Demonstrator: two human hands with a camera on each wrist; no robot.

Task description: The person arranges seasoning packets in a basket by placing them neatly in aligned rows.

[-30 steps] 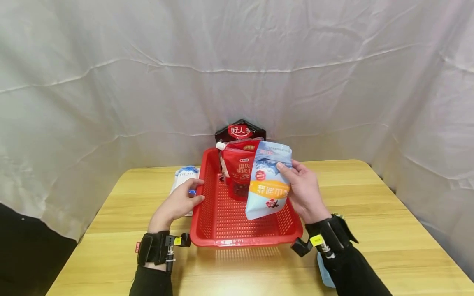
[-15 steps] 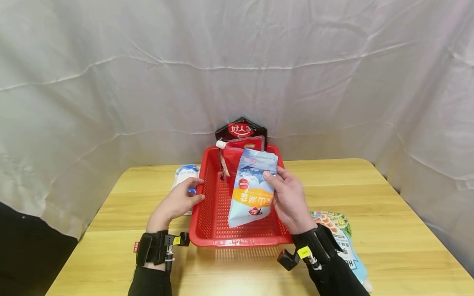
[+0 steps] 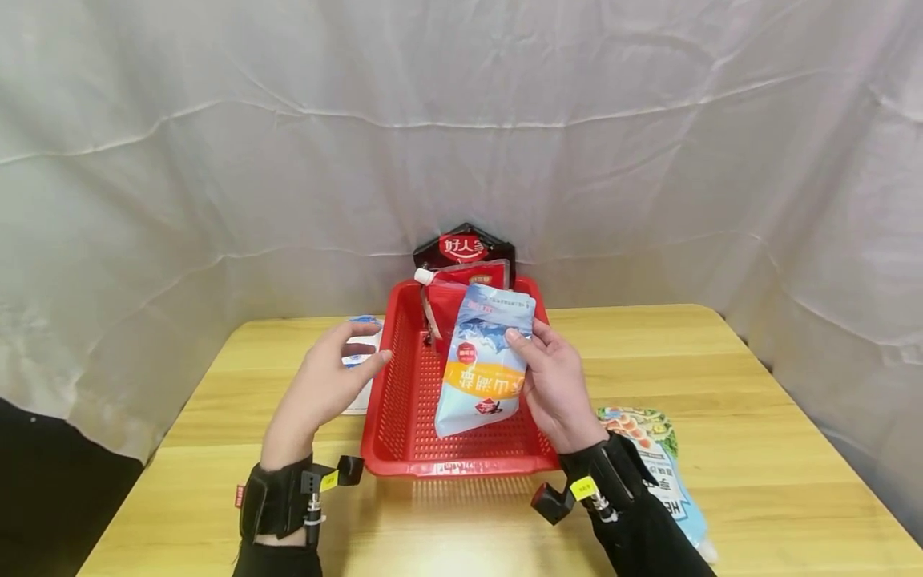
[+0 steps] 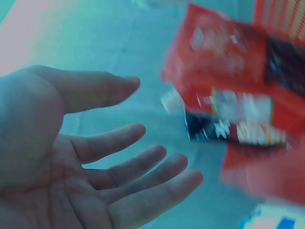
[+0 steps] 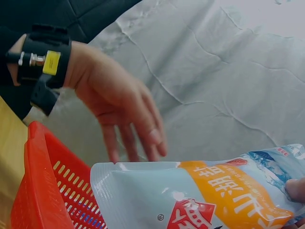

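Note:
My right hand (image 3: 551, 383) grips a light-blue bag with an orange band (image 3: 485, 361) upright over the red perforated basket (image 3: 404, 449); the same bag (image 5: 205, 195) fills the right wrist view. Behind it in the basket stand a red spouted pouch (image 3: 450, 298) and a dark package with a red logo (image 3: 464, 248). My left hand (image 3: 328, 383) hovers open just left of the basket rim, fingers spread, holding nothing. It appears open in the left wrist view too (image 4: 90, 162), with the blurred red pouch (image 4: 228, 114) beyond it.
A white and blue packet (image 3: 358, 353) lies on the wooden table (image 3: 721, 401) left of the basket, partly hidden by my left hand. Another printed pouch (image 3: 656, 457) lies on the table under my right forearm. A white sheet hangs behind.
My left hand lifted off the basket's left rim and now hovers with fingers spread. The right hand carried the blue bag leftward and nearer, uncovering the pouch on the table.

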